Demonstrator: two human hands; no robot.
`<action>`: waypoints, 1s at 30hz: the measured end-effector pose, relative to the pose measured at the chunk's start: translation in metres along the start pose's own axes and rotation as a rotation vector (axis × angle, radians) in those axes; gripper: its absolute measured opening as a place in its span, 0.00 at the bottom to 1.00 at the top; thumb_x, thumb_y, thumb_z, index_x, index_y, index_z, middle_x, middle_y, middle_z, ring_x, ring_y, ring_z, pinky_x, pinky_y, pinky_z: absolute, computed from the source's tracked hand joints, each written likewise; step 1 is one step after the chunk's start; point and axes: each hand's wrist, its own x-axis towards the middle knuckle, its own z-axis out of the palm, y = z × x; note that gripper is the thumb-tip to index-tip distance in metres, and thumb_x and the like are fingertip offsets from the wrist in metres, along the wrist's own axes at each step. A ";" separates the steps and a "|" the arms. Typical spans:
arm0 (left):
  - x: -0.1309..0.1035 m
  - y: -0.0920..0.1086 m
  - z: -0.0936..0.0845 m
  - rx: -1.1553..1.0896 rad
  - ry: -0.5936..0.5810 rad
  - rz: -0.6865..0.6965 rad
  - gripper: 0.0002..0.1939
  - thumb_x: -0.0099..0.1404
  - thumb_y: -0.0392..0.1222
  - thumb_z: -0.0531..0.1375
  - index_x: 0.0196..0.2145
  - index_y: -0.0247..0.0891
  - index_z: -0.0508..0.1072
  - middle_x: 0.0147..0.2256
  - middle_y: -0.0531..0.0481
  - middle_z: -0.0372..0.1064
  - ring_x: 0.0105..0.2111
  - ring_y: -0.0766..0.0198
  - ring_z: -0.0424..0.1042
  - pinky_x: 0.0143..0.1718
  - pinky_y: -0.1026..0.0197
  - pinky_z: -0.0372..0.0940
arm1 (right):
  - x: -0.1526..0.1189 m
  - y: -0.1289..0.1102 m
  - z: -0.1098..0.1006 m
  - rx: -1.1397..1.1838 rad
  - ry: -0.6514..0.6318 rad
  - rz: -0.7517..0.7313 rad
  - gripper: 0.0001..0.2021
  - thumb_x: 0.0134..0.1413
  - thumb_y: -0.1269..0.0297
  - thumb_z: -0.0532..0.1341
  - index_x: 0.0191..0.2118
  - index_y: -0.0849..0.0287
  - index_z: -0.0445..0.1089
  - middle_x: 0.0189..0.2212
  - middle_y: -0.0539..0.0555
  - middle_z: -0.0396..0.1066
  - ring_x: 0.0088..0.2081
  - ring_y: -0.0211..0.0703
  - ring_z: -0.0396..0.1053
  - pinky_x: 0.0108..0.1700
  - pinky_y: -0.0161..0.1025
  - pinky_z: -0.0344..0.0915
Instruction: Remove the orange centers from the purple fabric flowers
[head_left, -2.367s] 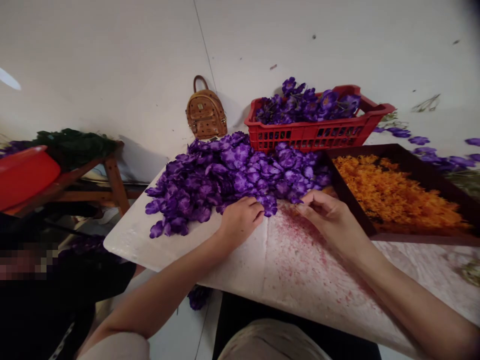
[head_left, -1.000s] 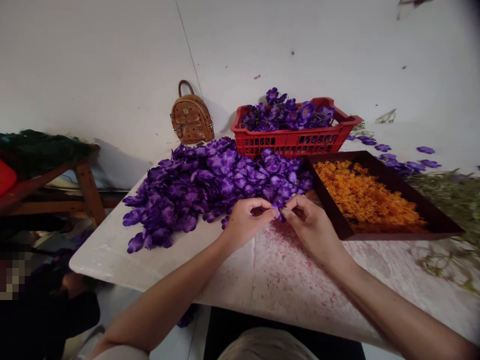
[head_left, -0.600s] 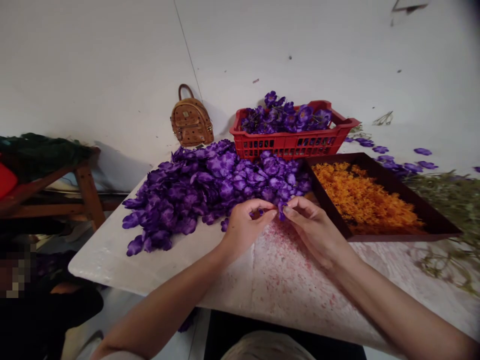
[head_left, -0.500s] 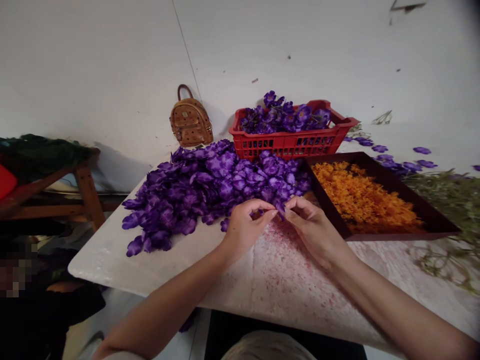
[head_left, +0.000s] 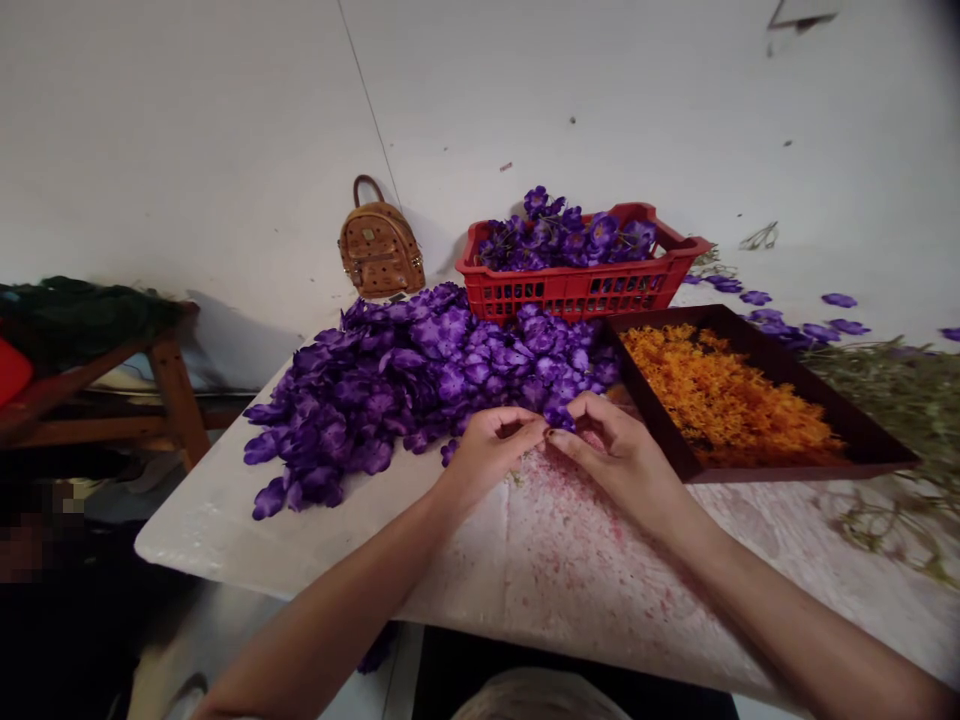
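Note:
My left hand [head_left: 491, 450] and my right hand [head_left: 619, 450] meet over the table, fingertips nearly touching. Between them is a small purple flower [head_left: 559, 418], pinched by my right thumb and fingers. My left thumb and forefinger are pressed together at the flower's left side; a thin green bit shows below them, and what they grip is too small to make out. Just beyond lies a large heap of purple petals [head_left: 397, 380]. To the right of my right hand is a dark tray [head_left: 795, 473] holding orange sprigs [head_left: 727, 400].
A red basket [head_left: 570, 290] of purple flowers stands behind the heap. A brown backpack [head_left: 381, 245] leans on the wall. Green stems [head_left: 900, 400] and loose purple flowers lie at the right. At the left are a wooden frame [head_left: 176, 400] and a person in dark clothes [head_left: 67, 620].
Both hands stay close together, with the purple flower now more between thumb and fingers of my right hand. A thin green bit now shows below my left hand. The person at the left has shifted.

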 end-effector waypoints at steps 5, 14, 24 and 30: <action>-0.001 0.004 -0.003 0.183 -0.006 0.157 0.15 0.67 0.51 0.62 0.35 0.36 0.79 0.29 0.50 0.74 0.23 0.70 0.60 0.25 0.64 0.53 | 0.002 0.002 -0.006 0.028 0.051 0.017 0.10 0.60 0.57 0.62 0.30 0.54 0.68 0.27 0.48 0.64 0.31 0.42 0.61 0.35 0.41 0.58; -0.005 -0.003 -0.003 0.262 -0.016 0.336 0.15 0.77 0.50 0.52 0.54 0.38 0.60 0.40 0.42 0.82 0.30 0.64 0.74 0.38 0.59 0.69 | 0.003 0.005 -0.008 0.204 0.108 0.102 0.13 0.59 0.56 0.64 0.28 0.54 0.63 0.26 0.47 0.61 0.30 0.41 0.58 0.35 0.41 0.56; -0.008 -0.003 0.002 0.297 -0.043 0.307 0.16 0.77 0.49 0.52 0.38 0.37 0.72 0.35 0.46 0.77 0.25 0.68 0.70 0.26 0.65 0.66 | -0.002 0.006 -0.002 0.275 0.113 0.109 0.14 0.62 0.55 0.65 0.30 0.54 0.65 0.28 0.48 0.62 0.32 0.42 0.59 0.37 0.42 0.57; -0.010 -0.001 0.003 0.475 0.040 0.402 0.14 0.74 0.45 0.56 0.35 0.37 0.78 0.30 0.49 0.70 0.26 0.67 0.68 0.26 0.65 0.61 | -0.002 0.002 -0.001 0.199 0.102 0.076 0.13 0.62 0.56 0.64 0.29 0.53 0.65 0.27 0.48 0.62 0.32 0.43 0.60 0.36 0.41 0.57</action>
